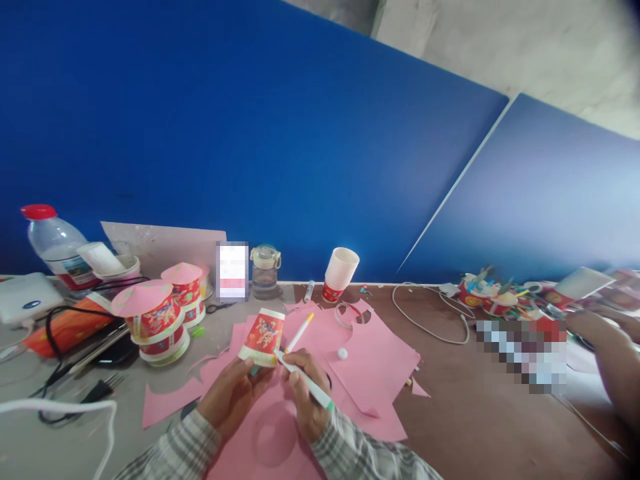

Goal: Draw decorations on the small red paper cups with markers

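L hand (231,399) clamped on tilted red-&-white printed paper cup (265,332), held over flat pink paper sheets (373,357). R hand (309,393), close by, pinches slim white marker w/ green end (315,390), tip by cup's lower edge; can't tell if touching. White pen w/ yellow end (300,332) btwn cup & sheets' loose white ball (343,354).

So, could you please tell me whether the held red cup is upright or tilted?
Tilted: the red cup leans to the right, unlike the upright clear jar behind it, with the left hand at its lower edge.
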The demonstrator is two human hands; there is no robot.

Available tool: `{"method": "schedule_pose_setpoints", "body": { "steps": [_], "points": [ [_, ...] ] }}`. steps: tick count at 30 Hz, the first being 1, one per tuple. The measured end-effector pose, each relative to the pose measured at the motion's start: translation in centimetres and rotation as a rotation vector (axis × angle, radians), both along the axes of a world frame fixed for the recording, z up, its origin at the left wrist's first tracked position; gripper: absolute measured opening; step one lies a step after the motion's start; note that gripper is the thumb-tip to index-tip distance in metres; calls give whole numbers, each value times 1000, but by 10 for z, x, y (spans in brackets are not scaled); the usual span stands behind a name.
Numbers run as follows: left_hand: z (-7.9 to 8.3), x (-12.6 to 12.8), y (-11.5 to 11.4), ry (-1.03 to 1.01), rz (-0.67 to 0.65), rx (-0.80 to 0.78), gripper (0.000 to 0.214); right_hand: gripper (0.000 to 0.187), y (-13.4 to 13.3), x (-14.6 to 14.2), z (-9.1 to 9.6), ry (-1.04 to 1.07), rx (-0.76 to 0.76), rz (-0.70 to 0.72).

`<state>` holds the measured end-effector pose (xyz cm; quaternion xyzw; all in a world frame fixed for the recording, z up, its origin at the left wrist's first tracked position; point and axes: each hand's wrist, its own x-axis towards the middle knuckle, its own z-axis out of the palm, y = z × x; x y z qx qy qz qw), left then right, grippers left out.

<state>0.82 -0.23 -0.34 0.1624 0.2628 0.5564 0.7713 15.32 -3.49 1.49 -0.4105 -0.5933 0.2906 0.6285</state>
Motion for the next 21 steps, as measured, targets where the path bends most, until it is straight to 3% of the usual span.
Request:
{"method": "schedule_pose_setpoints", "body": {
  "steps": [21],
  "points": [
    [1,1,0,7,18,2,32,22,-1,-2,7,-49,60,-3]
  ]
}}
